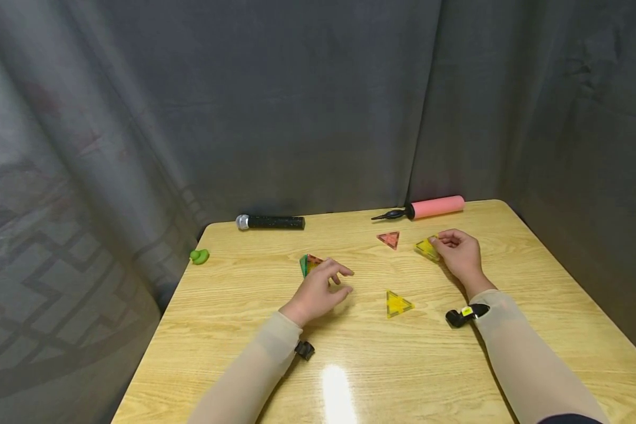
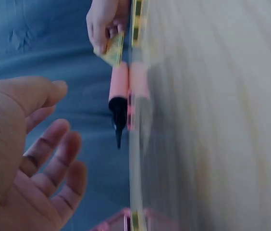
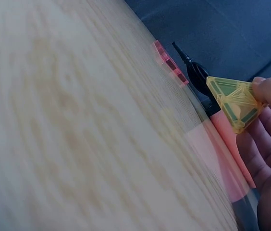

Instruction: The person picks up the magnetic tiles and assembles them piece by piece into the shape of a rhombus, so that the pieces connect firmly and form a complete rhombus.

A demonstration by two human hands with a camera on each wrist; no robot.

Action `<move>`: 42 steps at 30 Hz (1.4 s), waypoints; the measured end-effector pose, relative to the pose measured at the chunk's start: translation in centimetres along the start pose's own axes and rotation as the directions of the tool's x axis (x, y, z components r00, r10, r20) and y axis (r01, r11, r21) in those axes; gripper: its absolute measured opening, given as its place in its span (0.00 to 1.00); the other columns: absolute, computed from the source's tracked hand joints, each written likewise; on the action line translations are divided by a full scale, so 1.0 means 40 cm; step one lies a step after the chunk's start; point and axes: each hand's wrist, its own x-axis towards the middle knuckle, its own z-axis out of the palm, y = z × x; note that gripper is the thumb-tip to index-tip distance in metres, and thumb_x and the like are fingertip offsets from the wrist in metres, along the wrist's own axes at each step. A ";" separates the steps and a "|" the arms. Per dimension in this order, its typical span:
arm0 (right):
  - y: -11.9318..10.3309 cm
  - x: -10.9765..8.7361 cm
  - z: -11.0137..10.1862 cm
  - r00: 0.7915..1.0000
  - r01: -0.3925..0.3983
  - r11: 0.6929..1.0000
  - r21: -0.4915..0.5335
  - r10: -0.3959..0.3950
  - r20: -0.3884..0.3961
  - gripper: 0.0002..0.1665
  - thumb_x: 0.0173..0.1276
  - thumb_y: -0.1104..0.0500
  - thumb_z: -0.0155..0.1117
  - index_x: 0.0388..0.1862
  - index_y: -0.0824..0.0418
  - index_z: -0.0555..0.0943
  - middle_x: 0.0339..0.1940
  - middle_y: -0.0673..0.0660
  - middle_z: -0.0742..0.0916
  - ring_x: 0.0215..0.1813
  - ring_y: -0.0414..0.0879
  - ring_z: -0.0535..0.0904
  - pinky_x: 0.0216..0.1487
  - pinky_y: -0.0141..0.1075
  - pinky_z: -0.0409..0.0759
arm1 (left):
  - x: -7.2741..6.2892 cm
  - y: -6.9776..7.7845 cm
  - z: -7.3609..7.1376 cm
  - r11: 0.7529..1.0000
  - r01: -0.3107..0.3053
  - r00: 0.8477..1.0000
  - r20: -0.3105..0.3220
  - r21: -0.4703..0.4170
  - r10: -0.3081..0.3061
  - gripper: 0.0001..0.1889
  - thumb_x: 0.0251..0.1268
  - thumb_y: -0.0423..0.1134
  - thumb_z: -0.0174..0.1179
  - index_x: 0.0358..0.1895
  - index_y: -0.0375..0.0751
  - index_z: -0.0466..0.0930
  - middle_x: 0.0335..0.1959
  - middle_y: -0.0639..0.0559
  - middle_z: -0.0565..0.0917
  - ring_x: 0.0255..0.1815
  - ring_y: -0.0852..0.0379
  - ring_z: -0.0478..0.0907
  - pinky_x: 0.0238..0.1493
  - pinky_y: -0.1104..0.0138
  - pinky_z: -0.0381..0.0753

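Observation:
My right hand (image 1: 462, 257) pinches a translucent yellow triangular magnetic tile (image 1: 426, 249) between thumb and fingers, above the right side of the table. In the right wrist view the tile (image 3: 232, 102) is tilted. My left hand (image 1: 317, 292) has its fingers loosely spread with nothing between them. Just beyond it, and partly hidden by it, stands a group of joined tiles (image 1: 304, 266) in green, red and yellow. A second yellow triangular tile (image 1: 397, 304) lies flat between the hands. Farther back lies a red triangular tile (image 1: 390, 239).
Along the table's back edge lie a black microphone (image 1: 275, 222) and a pink hand pump (image 1: 437, 206) with a black nozzle. A small green toy (image 1: 199, 257) sits at the left edge. Grey curtains (image 1: 307, 106) hang behind the wooden table (image 1: 233, 330).

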 end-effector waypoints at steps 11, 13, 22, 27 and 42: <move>0.002 0.002 0.000 0.999 -0.009 0.999 -0.033 0.008 -0.032 0.25 0.74 0.40 0.68 0.40 0.63 0.86 0.25 0.51 0.83 0.28 0.42 0.75 0.26 0.29 0.71 | 0.023 0.062 0.073 0.988 -0.127 0.965 0.240 0.088 0.102 0.21 0.73 0.45 0.69 0.65 0.51 0.82 0.60 0.61 0.77 0.61 0.60 0.77 0.63 0.69 0.77; 0.002 0.003 0.001 0.999 -0.012 0.999 -0.043 0.011 -0.033 0.26 0.75 0.39 0.66 0.40 0.63 0.87 0.25 0.53 0.83 0.27 0.44 0.75 0.27 0.31 0.71 | 0.027 0.073 0.083 0.982 -0.155 0.953 0.278 0.103 0.121 0.22 0.73 0.46 0.69 0.66 0.51 0.82 0.62 0.63 0.76 0.63 0.63 0.75 0.66 0.70 0.74; 0.001 0.002 0.001 0.999 -0.026 0.998 -0.049 0.024 -0.043 0.28 0.76 0.38 0.64 0.41 0.63 0.87 0.27 0.55 0.84 0.29 0.44 0.77 0.28 0.30 0.74 | 0.037 0.109 0.119 0.953 -0.250 0.882 0.446 0.170 0.151 0.25 0.74 0.48 0.68 0.71 0.54 0.79 0.72 0.60 0.73 0.69 0.65 0.71 0.70 0.73 0.68; 0.001 0.001 0.002 0.999 -0.034 0.998 -0.053 0.031 -0.044 0.28 0.76 0.38 0.65 0.41 0.63 0.86 0.27 0.53 0.84 0.29 0.44 0.76 0.28 0.30 0.73 | 0.036 0.116 0.129 0.937 -0.288 0.854 0.495 0.197 0.158 0.24 0.75 0.47 0.67 0.71 0.53 0.80 0.75 0.60 0.71 0.78 0.61 0.63 0.77 0.71 0.58; 0.001 0.001 0.001 0.999 -0.021 0.999 -0.048 0.019 -0.048 0.26 0.76 0.41 0.66 0.39 0.64 0.85 0.27 0.52 0.82 0.31 0.44 0.73 0.29 0.30 0.71 | 0.030 0.114 0.128 0.928 -0.283 0.870 0.473 0.241 0.143 0.21 0.75 0.45 0.67 0.67 0.48 0.83 0.76 0.56 0.71 0.78 0.58 0.64 0.76 0.70 0.60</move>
